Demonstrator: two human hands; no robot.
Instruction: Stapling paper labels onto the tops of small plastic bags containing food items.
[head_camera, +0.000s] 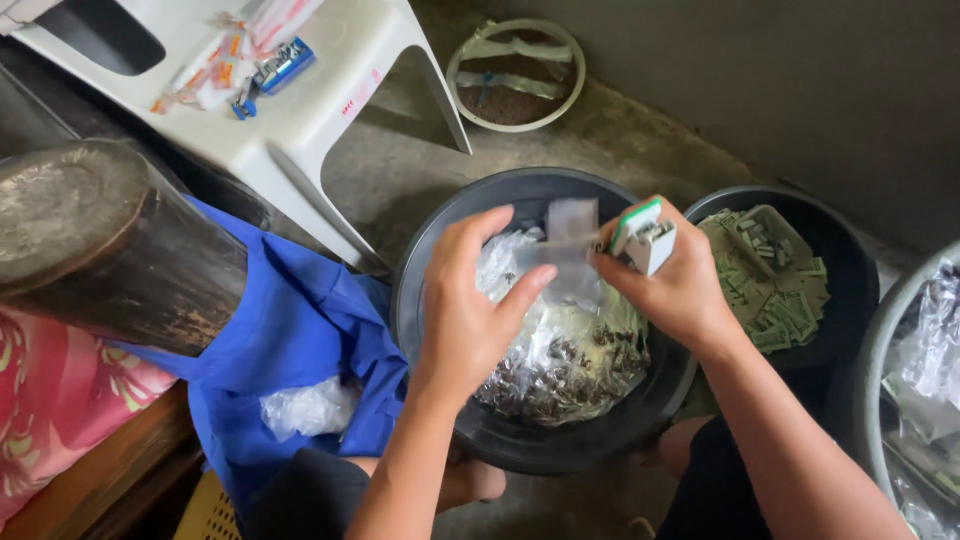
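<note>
Left hand (465, 310) pinching one edge of a small clear plastic bag (572, 235), right hand (672, 285) closed on its other edge with a white-and-green card piece (643, 238) clamped in the same fingers, all held above the black basin (430, 270). Best done by spreading the bag's mouth wide before feeding in the card piece, keeping over the basin's heap of clear bags and dark small parts (565, 370); right of the basin, a second black tub (850, 260) of greenish cards

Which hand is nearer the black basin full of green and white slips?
Right. The right hand, holding a small white part with a green edge, is beside the basin's left rim. The left hand is farther off, over the middle basin.
</note>
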